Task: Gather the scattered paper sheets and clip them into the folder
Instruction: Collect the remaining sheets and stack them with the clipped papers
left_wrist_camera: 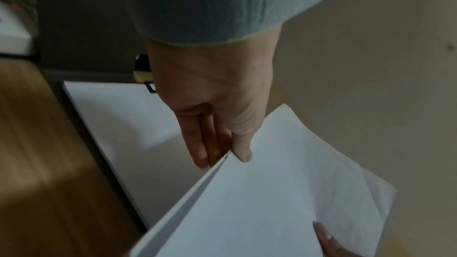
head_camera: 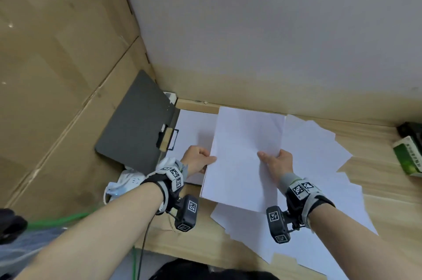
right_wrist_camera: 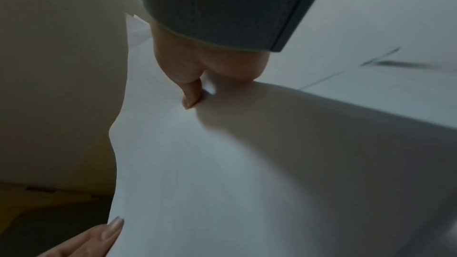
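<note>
A: Leaning at centre-left, the folder (head_camera: 137, 124) stands open. The left hand (head_camera: 197, 158)?
B: Pinching the sheaf of sheets (head_camera: 242, 156) mid-frame, thumb on top.
A: The right hand (head_camera: 277, 162)?
B: Gripping its other edge. Loose sheets (head_camera: 319, 142) spread lower right.

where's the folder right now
In the head view the folder stands open at the table's far left, propped on the cardboard, just left of the left hand.
</note>
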{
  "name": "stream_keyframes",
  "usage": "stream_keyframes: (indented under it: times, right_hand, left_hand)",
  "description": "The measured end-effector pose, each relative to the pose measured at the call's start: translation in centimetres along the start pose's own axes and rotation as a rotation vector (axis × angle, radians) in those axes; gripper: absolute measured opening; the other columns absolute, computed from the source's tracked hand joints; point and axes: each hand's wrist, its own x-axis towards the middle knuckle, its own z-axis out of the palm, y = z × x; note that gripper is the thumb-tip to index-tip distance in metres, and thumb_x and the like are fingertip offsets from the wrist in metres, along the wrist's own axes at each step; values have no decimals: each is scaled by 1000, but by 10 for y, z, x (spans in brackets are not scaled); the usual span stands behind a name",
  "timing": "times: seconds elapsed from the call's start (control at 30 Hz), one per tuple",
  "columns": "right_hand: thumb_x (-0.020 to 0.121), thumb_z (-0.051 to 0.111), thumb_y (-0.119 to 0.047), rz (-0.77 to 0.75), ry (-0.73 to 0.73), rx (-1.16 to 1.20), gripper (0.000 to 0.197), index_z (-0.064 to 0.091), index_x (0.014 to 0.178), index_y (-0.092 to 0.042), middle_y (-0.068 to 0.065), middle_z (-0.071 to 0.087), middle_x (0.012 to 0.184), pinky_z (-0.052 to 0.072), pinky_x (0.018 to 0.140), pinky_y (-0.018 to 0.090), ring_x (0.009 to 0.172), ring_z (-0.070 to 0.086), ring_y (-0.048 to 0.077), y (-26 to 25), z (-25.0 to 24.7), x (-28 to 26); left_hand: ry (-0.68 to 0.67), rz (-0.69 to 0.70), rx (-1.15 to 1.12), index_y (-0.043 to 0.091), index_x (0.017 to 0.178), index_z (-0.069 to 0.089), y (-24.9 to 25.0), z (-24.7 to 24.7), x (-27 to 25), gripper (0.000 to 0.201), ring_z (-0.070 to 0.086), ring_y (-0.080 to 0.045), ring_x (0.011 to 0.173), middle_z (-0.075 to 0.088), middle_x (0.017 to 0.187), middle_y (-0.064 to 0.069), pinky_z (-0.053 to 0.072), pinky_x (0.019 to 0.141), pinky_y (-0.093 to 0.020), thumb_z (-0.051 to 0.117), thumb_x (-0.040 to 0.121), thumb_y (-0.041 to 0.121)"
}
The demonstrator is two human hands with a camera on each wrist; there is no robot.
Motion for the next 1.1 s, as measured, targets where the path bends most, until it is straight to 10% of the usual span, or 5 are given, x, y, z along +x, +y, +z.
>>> stream_keyframes:
  times: [0.37,0.5,0.6,0.77,1.1]
  right_hand:
    - [80,78,-15,54,13,-142,31,68,106,-2,12,70,94,56,81,41,84,66,29,20,126,33]
    - [78,79,-16,76,29,-190,36,68,108,1,11,70,97,56,87,46,90,68,32,17,145,47]
    - [78,79,-16,106,37,-223,38,69,110,2,15,72,101,57,87,49,91,69,33,17,157,57]
    - [75,79,-22,139,44,-264,41,69,110,-3,14,73,101,57,86,51,91,70,33,24,166,69]
    - [79,77,-17,164,-17,-269,32,67,107,-5,11,69,99,56,87,44,90,66,29,28,209,92]
  left_hand:
    - [145,-136,-64,1,96,61,-56,-114,55,8,57,-22,61,65,81,-18,46,53,-28,58,90,5]
    - [268,-111,459,5,106,59,-50,-127,85,19,63,-29,84,65,97,-12,50,70,-33,58,87,9]
    - [145,-102,862,8,96,55,-35,-127,103,10,65,-27,81,61,89,-8,45,62,-28,53,94,17]
    - [67,-213,746,7,132,53,-17,-121,132,34,48,-26,130,51,140,-8,40,104,-34,38,103,14]
    - [-126,-230,1005,-3,134,51,-24,-118,152,39,49,-35,128,51,139,-20,40,104,-38,34,104,15]
